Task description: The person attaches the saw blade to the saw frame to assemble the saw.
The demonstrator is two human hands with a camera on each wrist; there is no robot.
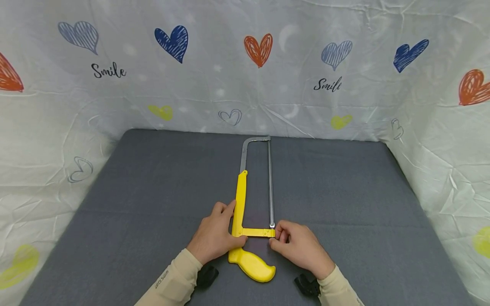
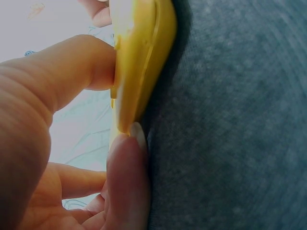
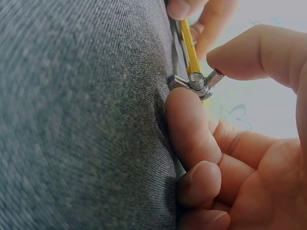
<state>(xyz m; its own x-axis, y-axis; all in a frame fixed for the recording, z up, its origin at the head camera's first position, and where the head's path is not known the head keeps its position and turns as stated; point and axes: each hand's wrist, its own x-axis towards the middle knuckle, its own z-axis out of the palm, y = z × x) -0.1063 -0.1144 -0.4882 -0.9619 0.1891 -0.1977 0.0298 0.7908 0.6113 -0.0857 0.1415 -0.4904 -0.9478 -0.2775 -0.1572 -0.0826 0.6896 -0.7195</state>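
A hacksaw (image 1: 240,191) with a yellow body and grey metal front lies flat on the dark grey cloth, its blade (image 1: 270,182) to the right and its handle (image 1: 254,266) toward me. My left hand (image 1: 216,233) grips the yellow frame near the handle, thumb and fingers on either side of it; the left wrist view shows the yellow part (image 2: 141,52) close up. At the near end of the blade, my right hand (image 1: 302,244) pinches a metal wing nut (image 3: 197,82) between thumb and finger. In the head view the right fingers hide this nut.
Grey cloth (image 1: 172,178) covers the table. A white curtain (image 1: 214,85) printed with hearts and words hangs behind and at both sides. Black wrist straps (image 1: 207,276) show under the sleeves.
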